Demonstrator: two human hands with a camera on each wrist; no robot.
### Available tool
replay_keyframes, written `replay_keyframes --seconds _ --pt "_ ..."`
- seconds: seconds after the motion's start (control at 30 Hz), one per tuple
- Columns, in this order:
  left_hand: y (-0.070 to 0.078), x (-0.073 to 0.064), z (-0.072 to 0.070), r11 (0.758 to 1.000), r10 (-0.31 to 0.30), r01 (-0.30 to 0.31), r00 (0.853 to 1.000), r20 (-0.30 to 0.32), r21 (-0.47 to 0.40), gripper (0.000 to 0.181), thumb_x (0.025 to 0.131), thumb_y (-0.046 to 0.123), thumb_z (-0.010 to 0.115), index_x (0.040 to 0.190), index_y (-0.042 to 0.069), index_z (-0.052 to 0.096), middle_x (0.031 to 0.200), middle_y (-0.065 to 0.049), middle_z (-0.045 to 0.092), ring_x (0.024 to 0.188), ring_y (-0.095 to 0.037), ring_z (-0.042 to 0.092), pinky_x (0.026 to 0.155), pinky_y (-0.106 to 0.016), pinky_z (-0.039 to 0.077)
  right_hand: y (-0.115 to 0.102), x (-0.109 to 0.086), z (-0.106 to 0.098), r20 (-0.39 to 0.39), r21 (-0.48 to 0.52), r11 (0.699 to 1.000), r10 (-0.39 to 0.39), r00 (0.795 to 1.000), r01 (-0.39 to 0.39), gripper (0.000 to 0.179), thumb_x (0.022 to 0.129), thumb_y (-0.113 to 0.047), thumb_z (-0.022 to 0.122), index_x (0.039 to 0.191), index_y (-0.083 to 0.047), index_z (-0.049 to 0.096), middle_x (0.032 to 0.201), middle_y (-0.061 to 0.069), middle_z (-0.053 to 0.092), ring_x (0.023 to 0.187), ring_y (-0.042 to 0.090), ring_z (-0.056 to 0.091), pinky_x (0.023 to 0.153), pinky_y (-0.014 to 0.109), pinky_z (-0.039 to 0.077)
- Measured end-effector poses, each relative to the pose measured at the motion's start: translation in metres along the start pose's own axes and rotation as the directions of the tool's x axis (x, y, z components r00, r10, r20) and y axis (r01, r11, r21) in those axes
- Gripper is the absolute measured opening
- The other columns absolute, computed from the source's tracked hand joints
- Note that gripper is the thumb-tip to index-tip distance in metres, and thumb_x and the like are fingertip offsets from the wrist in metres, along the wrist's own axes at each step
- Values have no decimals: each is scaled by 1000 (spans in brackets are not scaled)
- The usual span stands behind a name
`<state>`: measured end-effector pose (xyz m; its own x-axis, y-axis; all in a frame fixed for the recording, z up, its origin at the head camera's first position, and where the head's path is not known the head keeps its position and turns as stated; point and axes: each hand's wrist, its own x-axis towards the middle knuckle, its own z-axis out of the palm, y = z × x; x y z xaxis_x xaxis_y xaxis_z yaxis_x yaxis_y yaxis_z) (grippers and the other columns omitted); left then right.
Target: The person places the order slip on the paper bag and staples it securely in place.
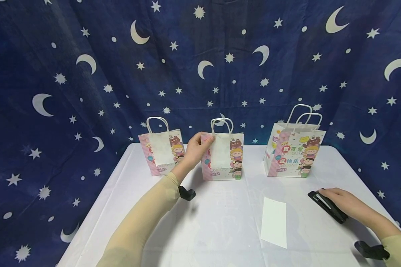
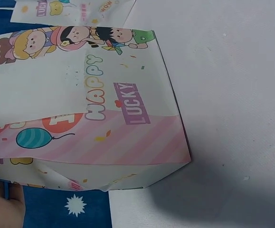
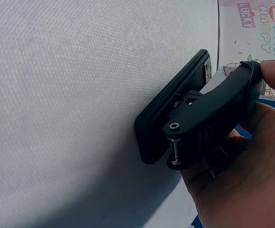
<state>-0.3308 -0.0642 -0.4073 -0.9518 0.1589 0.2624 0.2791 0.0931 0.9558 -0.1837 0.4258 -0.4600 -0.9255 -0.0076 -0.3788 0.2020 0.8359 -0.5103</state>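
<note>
My left hand (image 1: 198, 148) pinches the top left edge of the middle paper gift bag (image 1: 236, 154), thumb on the front. A blank white card (image 1: 220, 154) covers much of that bag's front below its handles; how it is fastened cannot be seen. In the left wrist view, only part of the left hand (image 2: 4, 204) shows beside the bag (image 2: 128, 142). On the right of the table, my right hand (image 1: 347, 203) grips a black stapler (image 1: 327, 206). In the right wrist view, the thumb lies at one end of the stapler's upper arm (image 3: 218, 109), with fingers curled beneath.
To the left stands a similar bag (image 1: 178, 148) with a white card (image 1: 161, 150) on its front. A third bag (image 1: 294, 155), its printed front uncovered, stands at the back right. Another blank white card (image 1: 274, 222) lies flat on the white tablecloth (image 1: 227, 230), left of the stapler.
</note>
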Motion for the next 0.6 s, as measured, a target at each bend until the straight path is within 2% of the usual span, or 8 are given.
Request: replay_keyframes --seconds 0.17,0.43,0.6 --pt "0 1 -1 1000 -5 5 1000 10 5 35 97 37 72 117 8 66 95 -5 71 79 -14 66 70 -27 55 0 -1 1 -13 -1 1000 -8 1000 8 89 108 -59 26 141 23 36 143 48 33 130 67 30 101 74 34" --pt "1 4 1 999 23 -23 999 23 23 31 99 34 70 118 10 65 97 -4 71 80 -14 66 71 -27 55 0 -2 0 -10 8 1000 -15 1000 15 89 108 -58 27 141 24 35 143 48 31 130 67 29 100 74 33" --pt "1 5 2 1000 14 -15 1000 16 18 31 100 33 69 119 9 64 97 -5 70 81 -14 66 71 -27 55 0 -1 0 -10 6 1000 -18 1000 18 89 108 -58 26 141 24 35 143 48 31 130 67 29 100 74 33"
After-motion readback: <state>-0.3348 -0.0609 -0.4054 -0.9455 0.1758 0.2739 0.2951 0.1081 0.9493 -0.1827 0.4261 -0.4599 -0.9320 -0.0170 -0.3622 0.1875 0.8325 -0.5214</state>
